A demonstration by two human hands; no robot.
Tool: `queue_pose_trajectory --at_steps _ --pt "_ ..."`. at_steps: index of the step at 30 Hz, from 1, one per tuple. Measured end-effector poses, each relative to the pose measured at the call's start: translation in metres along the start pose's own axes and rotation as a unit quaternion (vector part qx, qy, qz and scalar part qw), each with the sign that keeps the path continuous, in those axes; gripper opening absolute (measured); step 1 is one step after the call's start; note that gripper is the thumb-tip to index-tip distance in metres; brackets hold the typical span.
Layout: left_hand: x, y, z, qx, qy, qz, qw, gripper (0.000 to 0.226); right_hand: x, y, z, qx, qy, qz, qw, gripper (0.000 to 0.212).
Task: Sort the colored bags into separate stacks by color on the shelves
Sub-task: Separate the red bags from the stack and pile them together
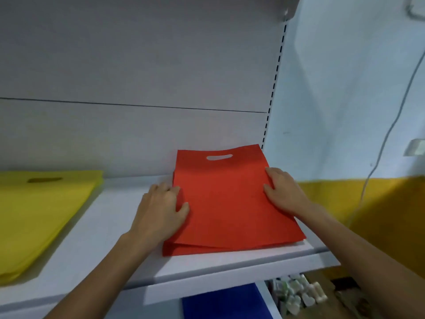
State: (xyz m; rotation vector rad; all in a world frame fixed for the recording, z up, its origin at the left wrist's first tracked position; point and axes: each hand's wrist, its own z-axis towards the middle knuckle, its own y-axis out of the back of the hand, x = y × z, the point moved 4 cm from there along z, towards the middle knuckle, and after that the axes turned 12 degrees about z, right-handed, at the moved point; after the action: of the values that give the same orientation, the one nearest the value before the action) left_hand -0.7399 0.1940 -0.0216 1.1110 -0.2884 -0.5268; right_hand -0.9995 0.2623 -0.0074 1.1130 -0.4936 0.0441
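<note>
Stacks, two: red stack (230, 203) with left hand (161, 208) pinching its edge, right hand (282, 192) flat atop; yellow stack (41, 215) well apart.

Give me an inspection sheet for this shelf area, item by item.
Surface: white shelf, red stack at its right end, yellow stack at its left.
Job's things: red bags stacked, edges slightly uneven, handle cutout toward the back; yellow bags stacked, partly out of frame; a blue bag shows on the level below.
Clutter: small pale packets below right, too blurred to identify.
Hands: left hand at the red stack's left edge, thumb on top, grip unclear; right hand flat on the right edge, fingers straight.
Cables: one thin cable hangs down the wall.
Surroundings: grey back panel, slotted upright, light blue wall with a yellow lower band.
</note>
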Motion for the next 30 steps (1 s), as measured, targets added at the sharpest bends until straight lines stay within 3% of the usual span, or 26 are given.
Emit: queue_pose_trajectory --at_steps 4,6,13,17,23,30 --pt "-0.006 -0.018 -0.010 0.069 0.050 0.063 0.994 0.037 -0.018 -0.029 0.006 0.105 -0.020 -0.043 0.993 0.027" --pt "-0.006 -0.024 -0.016 0.095 0.082 0.070 0.990 0.040 -0.022 -0.039 0.002 0.122 -0.035 -0.062 0.990 0.027" --pt "-0.008 -0.026 -0.016 0.083 0.102 0.063 0.989 0.042 -0.025 -0.039 0.004 0.086 -0.046 -0.047 0.994 0.032" --pt "0.007 -0.016 -0.020 0.042 0.111 0.032 0.992 0.042 -0.011 -0.023 0.006 0.028 -0.010 -0.003 1.000 0.032" --pt "0.082 0.029 -0.051 -0.047 0.127 -0.009 0.991 0.039 0.091 -0.023 0.011 -0.016 0.100 0.073 0.992 0.039" --pt "0.225 0.104 -0.133 -0.112 0.187 0.022 0.976 0.033 0.279 -0.080 -0.012 0.012 0.236 0.151 0.960 0.042"
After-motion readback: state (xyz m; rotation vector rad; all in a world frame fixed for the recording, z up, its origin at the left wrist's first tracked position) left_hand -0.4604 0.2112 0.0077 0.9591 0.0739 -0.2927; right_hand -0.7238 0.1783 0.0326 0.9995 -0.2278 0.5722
